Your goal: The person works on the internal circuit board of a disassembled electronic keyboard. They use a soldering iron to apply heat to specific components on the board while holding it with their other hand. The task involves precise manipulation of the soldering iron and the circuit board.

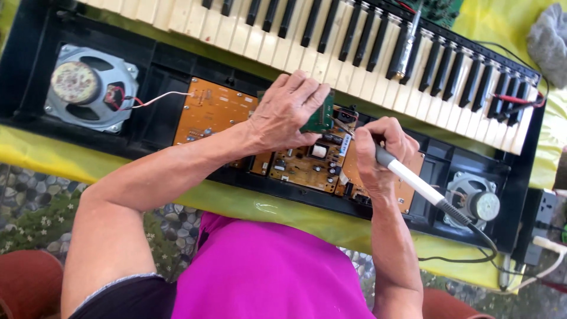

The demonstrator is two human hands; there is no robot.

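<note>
Left hand [288,112] grips green board [319,118], right hand [378,155] soldering iron [413,180]

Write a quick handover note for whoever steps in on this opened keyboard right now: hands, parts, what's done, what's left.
Left hand: holds a small green board tilted up over the orange circuit boards.
Right hand: grips a soldering iron, tip pointing toward the green board's edge; its cord trails right.
Keyboard: case open on a yellow cloth, both speakers exposed, left one wired to the boards.
Done: case opened.
Left: the joint itself is hidden by the hands, so check it; case remains open.
</note>
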